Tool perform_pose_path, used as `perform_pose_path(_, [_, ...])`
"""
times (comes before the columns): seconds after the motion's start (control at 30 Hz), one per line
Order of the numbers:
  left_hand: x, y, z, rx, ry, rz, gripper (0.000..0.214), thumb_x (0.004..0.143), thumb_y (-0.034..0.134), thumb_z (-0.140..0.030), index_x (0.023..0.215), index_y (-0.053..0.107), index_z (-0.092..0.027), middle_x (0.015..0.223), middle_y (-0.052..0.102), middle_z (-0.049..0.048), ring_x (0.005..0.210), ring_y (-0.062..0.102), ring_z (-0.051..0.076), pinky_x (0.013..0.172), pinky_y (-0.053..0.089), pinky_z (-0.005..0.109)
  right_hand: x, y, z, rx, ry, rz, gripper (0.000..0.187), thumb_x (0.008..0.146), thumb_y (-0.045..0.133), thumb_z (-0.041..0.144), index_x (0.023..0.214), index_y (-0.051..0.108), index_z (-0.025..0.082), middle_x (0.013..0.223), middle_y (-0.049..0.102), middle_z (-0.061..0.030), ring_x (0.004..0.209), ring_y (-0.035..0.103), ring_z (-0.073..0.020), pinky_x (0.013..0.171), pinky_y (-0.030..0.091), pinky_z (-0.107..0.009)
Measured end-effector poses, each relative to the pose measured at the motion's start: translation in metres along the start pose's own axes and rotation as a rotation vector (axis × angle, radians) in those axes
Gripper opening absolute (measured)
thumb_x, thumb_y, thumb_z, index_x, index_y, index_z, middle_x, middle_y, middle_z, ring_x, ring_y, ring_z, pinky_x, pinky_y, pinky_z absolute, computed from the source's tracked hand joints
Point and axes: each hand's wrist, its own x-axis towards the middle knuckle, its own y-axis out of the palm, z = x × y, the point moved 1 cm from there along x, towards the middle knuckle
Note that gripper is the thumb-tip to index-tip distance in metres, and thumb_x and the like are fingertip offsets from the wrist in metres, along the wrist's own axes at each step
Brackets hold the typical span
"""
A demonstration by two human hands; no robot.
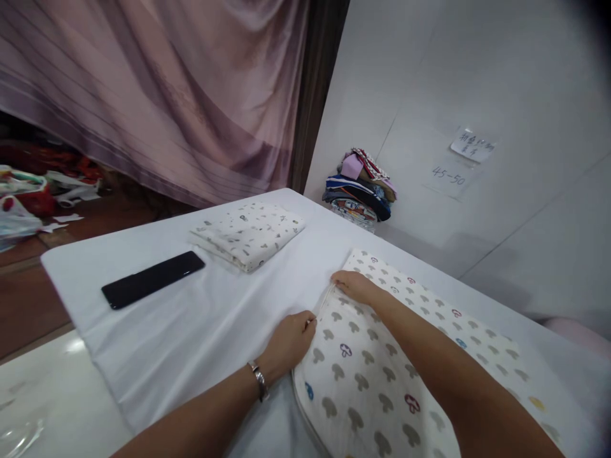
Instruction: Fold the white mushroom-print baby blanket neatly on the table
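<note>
A cream pillowcase printed with small mushrooms [382, 375] lies on the white sheet-covered table [191, 318], filled out like a pillow. My left hand [289, 343] pinches its left edge near the zipper, fingers closed on the cloth. My right hand [353, 285] rests on the same edge a little farther away, fingers curled down on the fabric. A metal bracelet [260, 380] sits on my left wrist.
A folded cream cloth with small prints [248, 235] lies farther back on the table. A black phone [153, 278] lies to the left. A pile of folded colourful clothes [360, 187] stands by the white wall. A pink curtain [167, 95] hangs behind.
</note>
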Motion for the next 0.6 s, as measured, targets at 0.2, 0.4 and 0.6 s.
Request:
perform_pose_path(0.2, [0.000,-0.001,-0.001,0.016,0.000,0.008,0.027,0.086,0.036,-0.028,0.083,0.062,-0.020,0.079,0.066,0.0016,0.071,0.057,0.014,0.061,0.035,0.024,0.007,0.003,-0.004,-0.020,-0.106,0.058,0.033,0.082,0.040,0.011,0.107,0.060,0.021,0.114,0.058,-0.0053,0.101,0.054,-0.0175,0.089,0.041,-0.030])
perform_pose_path(0.4, [0.000,0.000,0.000,0.032,-0.007,0.020,0.028,0.086,0.037,-0.033,0.083,0.062,-0.020,0.080,0.066,0.0014,0.073,0.057,0.014,0.061,0.034,0.024,-0.001,-0.012,0.002,-0.039,-0.078,0.104,0.022,0.079,0.046,0.011,0.094,0.059,0.019,0.107,0.058,-0.0057,0.090,0.055,-0.0169,0.082,0.042,-0.029])
perform_pose_path(0.6, [-0.001,0.000,-0.005,-0.031,0.010,0.030,0.030,0.086,0.036,-0.035,0.079,0.061,-0.020,0.081,0.067,0.0006,0.073,0.057,0.014,0.063,0.036,0.024,-0.013,-0.038,0.004,-0.047,0.041,0.172,0.018,0.079,0.050,0.017,0.091,0.062,0.020,0.094,0.064,-0.0038,0.084,0.057,-0.0174,0.076,0.043,-0.028])
